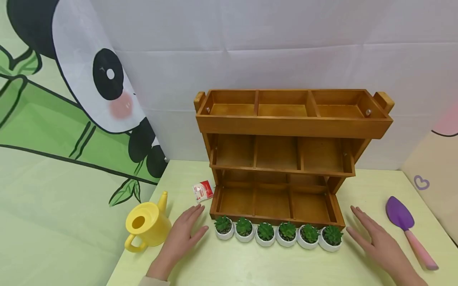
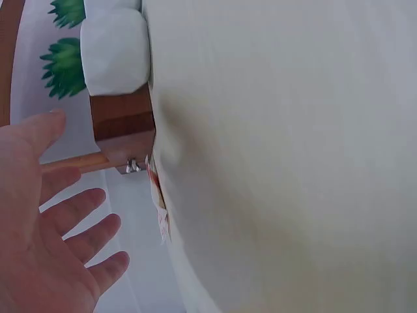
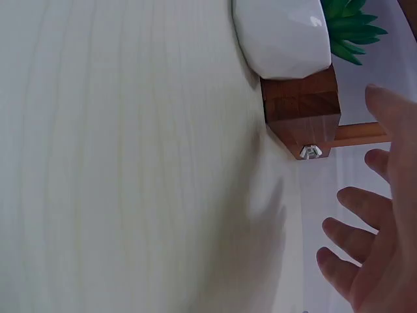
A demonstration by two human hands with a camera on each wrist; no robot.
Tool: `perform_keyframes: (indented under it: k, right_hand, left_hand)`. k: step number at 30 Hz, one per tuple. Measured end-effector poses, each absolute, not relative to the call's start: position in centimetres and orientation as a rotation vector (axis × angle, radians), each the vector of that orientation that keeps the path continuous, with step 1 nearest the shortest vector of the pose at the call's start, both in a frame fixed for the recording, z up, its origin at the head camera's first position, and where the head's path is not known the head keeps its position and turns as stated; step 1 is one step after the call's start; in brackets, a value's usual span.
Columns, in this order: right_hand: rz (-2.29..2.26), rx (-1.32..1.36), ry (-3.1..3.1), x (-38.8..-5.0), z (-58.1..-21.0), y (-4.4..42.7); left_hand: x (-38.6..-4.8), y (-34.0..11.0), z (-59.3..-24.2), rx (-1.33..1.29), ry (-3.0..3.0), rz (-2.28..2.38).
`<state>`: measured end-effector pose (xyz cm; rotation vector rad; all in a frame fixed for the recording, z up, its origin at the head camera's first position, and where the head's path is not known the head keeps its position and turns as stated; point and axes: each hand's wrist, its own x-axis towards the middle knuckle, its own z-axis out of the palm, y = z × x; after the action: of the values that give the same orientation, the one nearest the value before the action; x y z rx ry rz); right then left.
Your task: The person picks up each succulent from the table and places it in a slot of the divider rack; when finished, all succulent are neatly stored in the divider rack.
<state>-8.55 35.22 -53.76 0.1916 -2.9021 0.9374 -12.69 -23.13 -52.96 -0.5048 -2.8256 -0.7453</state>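
My left hand (image 1: pixel 183 235) hovers over the table at the left end of a row of succulents, fingers extended and holding nothing. Across from it, my right hand (image 1: pixel 380 243) is held out just past the row's right end, also with extended fingers and nothing in its grasp. Several small green succulents in white pots, such as the leftmost succulent (image 1: pixel 224 228) and the rightmost succulent (image 1: pixel 330 238), line the front of a three-tier wooden shelf (image 1: pixel 294 126). In the left wrist view a white pot (image 2: pixel 116 52) stands beyond the thumb; another pot (image 3: pixel 283 36) shows in the right wrist view.
A yellow watering can (image 1: pixel 152 224) stands left of my left hand. Behind that hand lies a small red and white packet (image 1: pixel 203 190) by the shelf. To the right, a purple trowel with a pink handle (image 1: pixel 420 250) lies near the table's edge. A fabric backdrop hangs behind.
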Motion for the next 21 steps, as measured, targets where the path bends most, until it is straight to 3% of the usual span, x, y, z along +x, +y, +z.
perform_keyframes:
  k: [21]
  right_hand:
    - [1.361, 0.082, -2.649, -9.6, -55.8, 32.8]
  left_hand:
    - [-10.8, -20.4, -54.5, -0.26, -2.717, -1.208]
